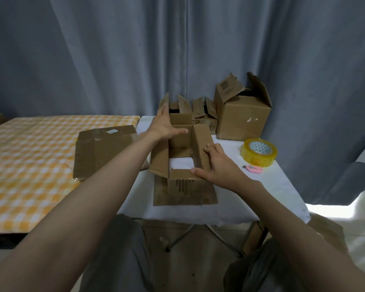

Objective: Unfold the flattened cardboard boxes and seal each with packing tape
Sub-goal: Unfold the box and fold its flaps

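A small brown cardboard box [178,182] stands opened out on the white table [268,186], its flaps spread and the cloth showing through its middle. My left hand [167,125] lies with straight fingers against the far flap, thumb across the top edge. My right hand [217,163] presses flat on the right-hand flap, thumb on the near flap. A roll of yellowish clear packing tape [259,152] sits to the right of the box. A stack of flattened cardboard [101,150] lies on the checked surface at left.
Behind the box stand two small open boxes [200,114] and a larger open box [240,114] at the table's back right. A pink utility knife [254,169] lies in front of the tape. A yellow checked cloth [30,165] covers the left surface. Grey curtains hang behind.
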